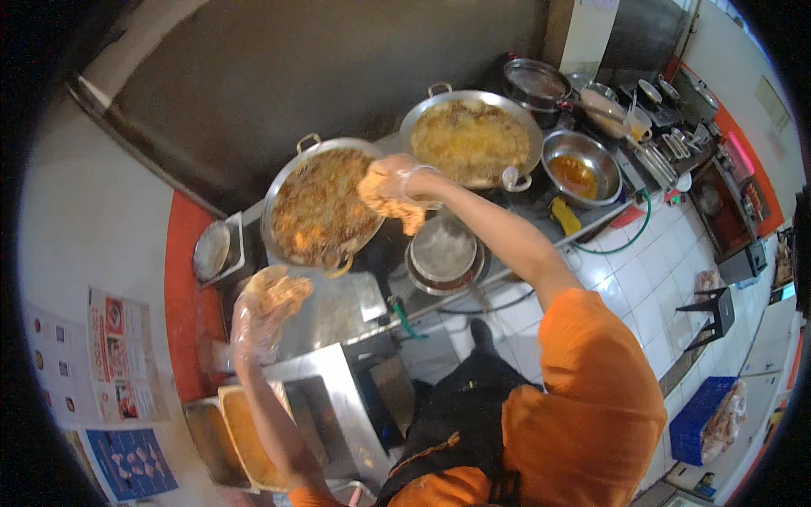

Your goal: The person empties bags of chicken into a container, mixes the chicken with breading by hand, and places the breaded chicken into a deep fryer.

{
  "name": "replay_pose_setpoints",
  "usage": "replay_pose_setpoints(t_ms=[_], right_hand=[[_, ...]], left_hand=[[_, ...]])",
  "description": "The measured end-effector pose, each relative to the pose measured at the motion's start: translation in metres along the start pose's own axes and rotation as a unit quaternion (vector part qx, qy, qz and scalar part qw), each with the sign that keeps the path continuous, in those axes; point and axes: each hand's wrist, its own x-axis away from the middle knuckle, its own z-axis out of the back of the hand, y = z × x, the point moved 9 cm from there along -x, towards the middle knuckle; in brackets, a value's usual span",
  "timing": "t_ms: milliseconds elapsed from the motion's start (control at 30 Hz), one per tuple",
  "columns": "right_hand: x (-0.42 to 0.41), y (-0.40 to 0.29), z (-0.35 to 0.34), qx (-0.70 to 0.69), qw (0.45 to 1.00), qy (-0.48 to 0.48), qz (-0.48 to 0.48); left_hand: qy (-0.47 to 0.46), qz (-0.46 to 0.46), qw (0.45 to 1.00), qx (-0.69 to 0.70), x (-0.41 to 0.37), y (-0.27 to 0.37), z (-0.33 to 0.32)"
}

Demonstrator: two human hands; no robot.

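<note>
In a clear plastic glove, my right hand [400, 176] grips a breaded piece of meat [405, 214], likely chicken, over the right rim of the left wok [271, 218]. Dark bubbling oil [329, 190] fills that wok, and an orange piece [308, 239] floats near its front. My left hand [253, 326], also gloved, holds a second breaded piece [288, 295] in front of the same wok, above a metal counter [339, 304]. Behind my right hand stands a second wok [535, 136] of foaming yellowish oil [472, 136].
A lidded pot [443, 250] sits between woks and counter edge. At right are a steel bowl [611, 184] with orange liquid, a yellow cloth [565, 217] and a green hose [633, 244]. A tray of orange-brown coating [244, 418] lies under my left forearm. A black stool [719, 314] stands farther right.
</note>
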Motion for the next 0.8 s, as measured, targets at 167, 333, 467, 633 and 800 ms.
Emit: replay_pose_setpoints(t_ms=[167,333,467,633,800], right_hand=[[0.035,0.169,0.067,0.103,0.980,-0.033,-0.167],[0.051,0.306,0.050,0.190,0.975,-0.082,-0.081],[0.049,0.319,0.030,0.241,0.957,-0.150,-0.062],[0.079,0.354,0.065,0.224,0.958,-0.137,-0.113],[0.049,0.292,0.130,0.278,0.959,0.035,-0.052]], left_hand=[[-0.020,-0.058,0.961,-0.269,-0.172,0.023,-0.127],[-0.100,0.006,0.953,-0.285,-0.312,-0.007,-0.260],[-0.113,0.037,0.907,-0.404,-0.388,-0.089,-0.315],[-0.124,0.002,0.881,-0.456,-0.412,-0.074,-0.376],[0.009,-0.078,0.862,-0.500,-0.419,-0.102,-0.341]])
